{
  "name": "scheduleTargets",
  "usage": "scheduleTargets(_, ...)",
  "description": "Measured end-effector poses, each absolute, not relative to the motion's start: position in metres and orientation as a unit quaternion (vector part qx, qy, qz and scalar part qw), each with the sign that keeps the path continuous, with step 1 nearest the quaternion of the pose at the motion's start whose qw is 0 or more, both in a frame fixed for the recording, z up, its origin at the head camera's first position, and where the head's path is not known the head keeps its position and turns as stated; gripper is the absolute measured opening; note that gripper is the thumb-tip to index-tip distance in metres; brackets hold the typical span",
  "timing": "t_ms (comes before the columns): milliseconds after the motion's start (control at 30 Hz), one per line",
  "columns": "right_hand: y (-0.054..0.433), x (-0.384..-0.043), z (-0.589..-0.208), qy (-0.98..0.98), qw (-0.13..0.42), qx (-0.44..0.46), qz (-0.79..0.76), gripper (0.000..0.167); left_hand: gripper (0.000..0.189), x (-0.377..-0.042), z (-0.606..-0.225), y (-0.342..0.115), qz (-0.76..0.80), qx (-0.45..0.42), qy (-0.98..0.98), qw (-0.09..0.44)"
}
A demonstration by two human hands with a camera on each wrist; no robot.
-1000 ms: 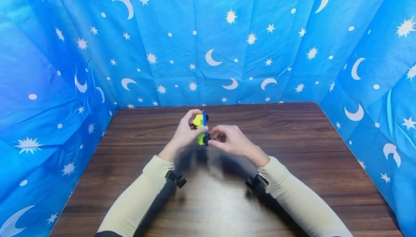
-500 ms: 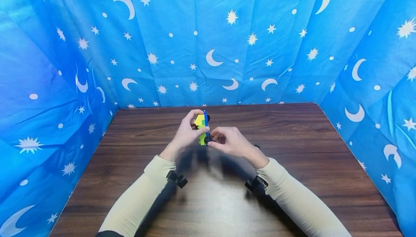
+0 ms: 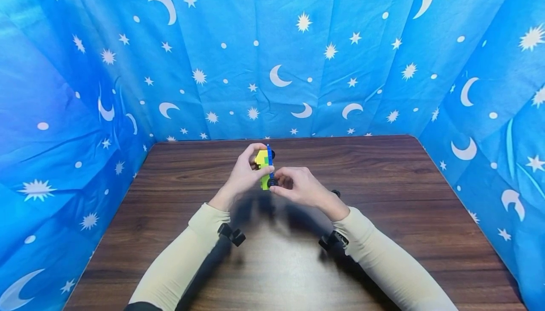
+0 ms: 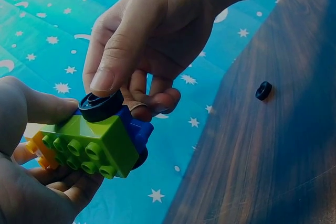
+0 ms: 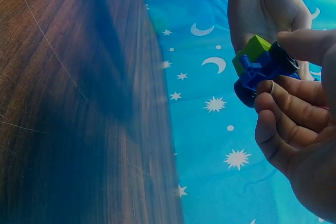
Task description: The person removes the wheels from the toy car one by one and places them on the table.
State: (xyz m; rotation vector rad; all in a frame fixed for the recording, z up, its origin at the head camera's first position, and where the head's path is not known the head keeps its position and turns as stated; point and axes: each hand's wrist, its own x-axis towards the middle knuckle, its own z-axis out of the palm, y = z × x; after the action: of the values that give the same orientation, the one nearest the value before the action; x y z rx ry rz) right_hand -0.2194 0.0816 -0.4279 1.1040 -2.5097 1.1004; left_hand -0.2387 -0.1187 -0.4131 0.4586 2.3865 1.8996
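Note:
My left hand grips a toy car made of building blocks, held on its end above the table. Lime green and yellow-orange blocks with round studs sit on its blue base. In the left wrist view a black wheel is at the side of the base. The thumb of my right hand lies on this wheel, its other fingers curled behind the blue base, so that the wheel is pinched between them. Another black wheel shows on the base in the right wrist view.
A loose black wheel stands on the brown wooden table, just behind my right wrist in the head view. Blue cloth with moons and stars hangs along the back and both sides of the table.
The right hand has shifted slightly toward the toy car, its thumb moving onto the wheel. The left hand and car have moved a touch to the right. More of the loose wheel shows.

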Motion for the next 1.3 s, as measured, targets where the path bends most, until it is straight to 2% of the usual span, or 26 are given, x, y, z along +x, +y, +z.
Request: scheduleTargets(1300, 0.0756, -0.2183, -0.4285, -0.848, 0.119, 0.371, 0.358, 0.018, 0.051, -0.2387, -0.4143, -0.1199, 0.613, 0.146, 0.776, 0.024)
